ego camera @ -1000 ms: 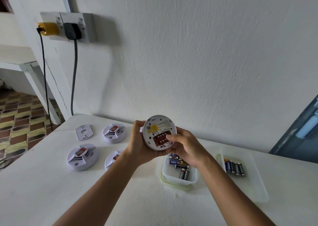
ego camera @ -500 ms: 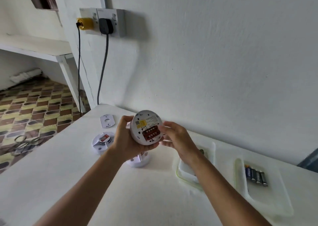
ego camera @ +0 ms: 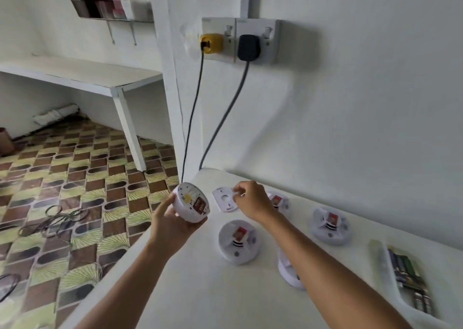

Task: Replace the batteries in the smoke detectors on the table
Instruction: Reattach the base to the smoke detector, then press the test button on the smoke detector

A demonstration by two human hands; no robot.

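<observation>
My left hand (ego camera: 172, 224) grips a round white smoke detector (ego camera: 191, 202), held above the table's left edge with its open red battery bay tilted up. My right hand (ego camera: 251, 199) reaches to a flat white mounting plate (ego camera: 223, 199) lying on the table, its curled fingertips pinching the plate's right edge. Three more detectors lie back-up on the table (ego camera: 200, 291): one in the middle (ego camera: 239, 241), one further right (ego camera: 329, 224), one half hidden behind my right hand (ego camera: 278, 201). A further detector (ego camera: 288, 271) shows under my right forearm.
A clear tray (ego camera: 378, 256) with several batteries (ego camera: 411, 283) sits at the right edge. Two cords hang from wall sockets (ego camera: 240, 40) down behind the table's far left corner. Left of the table the tiled floor (ego camera: 75, 191) drops away, with loose cables on it.
The view has swung left. My left hand carried the detector out to the left. My right hand left the detector and reached across to the mounting plate.
</observation>
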